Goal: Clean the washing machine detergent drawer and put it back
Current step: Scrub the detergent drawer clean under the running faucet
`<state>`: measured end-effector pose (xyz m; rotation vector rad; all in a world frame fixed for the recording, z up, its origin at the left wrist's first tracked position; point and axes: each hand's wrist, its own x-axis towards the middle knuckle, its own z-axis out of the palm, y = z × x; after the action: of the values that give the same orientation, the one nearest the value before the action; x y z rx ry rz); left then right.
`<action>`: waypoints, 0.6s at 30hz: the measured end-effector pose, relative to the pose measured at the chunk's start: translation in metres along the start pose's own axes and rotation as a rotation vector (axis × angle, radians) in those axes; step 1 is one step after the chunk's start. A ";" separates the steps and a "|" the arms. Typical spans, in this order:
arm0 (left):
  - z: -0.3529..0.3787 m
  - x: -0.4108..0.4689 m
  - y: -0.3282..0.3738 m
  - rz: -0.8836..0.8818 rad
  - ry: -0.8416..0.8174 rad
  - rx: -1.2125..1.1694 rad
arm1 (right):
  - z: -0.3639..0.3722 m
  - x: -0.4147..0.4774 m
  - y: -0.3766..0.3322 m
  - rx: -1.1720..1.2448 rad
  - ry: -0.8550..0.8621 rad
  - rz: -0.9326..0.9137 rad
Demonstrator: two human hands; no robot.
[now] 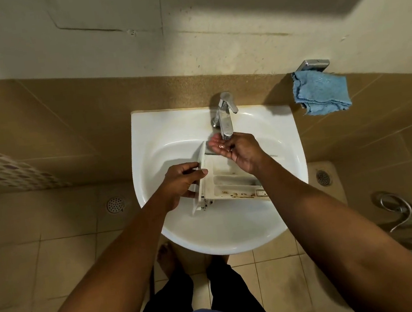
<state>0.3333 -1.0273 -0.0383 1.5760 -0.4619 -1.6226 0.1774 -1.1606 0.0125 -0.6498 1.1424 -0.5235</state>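
In the white sink (226, 239), fixed on a beige tile wall (66, 137), the stained drawer (232, 181) lies. L hand (181, 182) grips its front panel; R hand (241, 151) is cupped, holding nothing, under the tap (225, 122). Blue cloth (320, 91) hangs at right. Tile floor (55, 254) below.

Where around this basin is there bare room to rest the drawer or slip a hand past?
Free: the basin's near bowl between drawer and front rim; the left slope beyond the left hand; the deck left of the tap. Crowded: under the spout, where the right hand cups above the drawer.
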 end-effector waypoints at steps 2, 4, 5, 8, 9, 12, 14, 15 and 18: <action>0.000 0.001 0.000 -0.003 -0.003 0.000 | 0.001 -0.008 0.017 -0.191 -0.002 -0.019; 0.000 0.002 -0.001 -0.003 -0.001 -0.007 | 0.000 -0.022 0.029 -0.276 -0.006 -0.038; 0.000 0.003 -0.002 -0.003 -0.002 -0.013 | -0.001 -0.031 0.034 -0.297 -0.012 -0.041; -0.002 0.004 -0.004 0.002 -0.004 -0.021 | -0.004 -0.072 0.053 -0.378 -0.090 0.003; -0.003 0.005 -0.005 0.003 -0.004 -0.020 | -0.006 -0.085 0.060 -0.428 -0.117 0.011; -0.003 0.004 -0.003 0.010 -0.005 -0.017 | -0.012 -0.097 0.065 -0.559 -0.163 0.003; -0.002 0.002 -0.001 0.016 -0.007 -0.012 | -0.010 -0.078 0.055 -0.592 -0.125 -0.019; -0.002 0.002 0.000 0.018 -0.010 -0.004 | -0.009 -0.066 0.052 -0.619 -0.097 -0.061; -0.001 -0.001 0.000 0.021 -0.016 -0.002 | 0.000 -0.053 0.050 -0.806 -0.043 -0.208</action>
<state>0.3340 -1.0264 -0.0377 1.5522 -0.4839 -1.6206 0.1624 -1.0899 0.0120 -1.4787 1.2419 -0.2003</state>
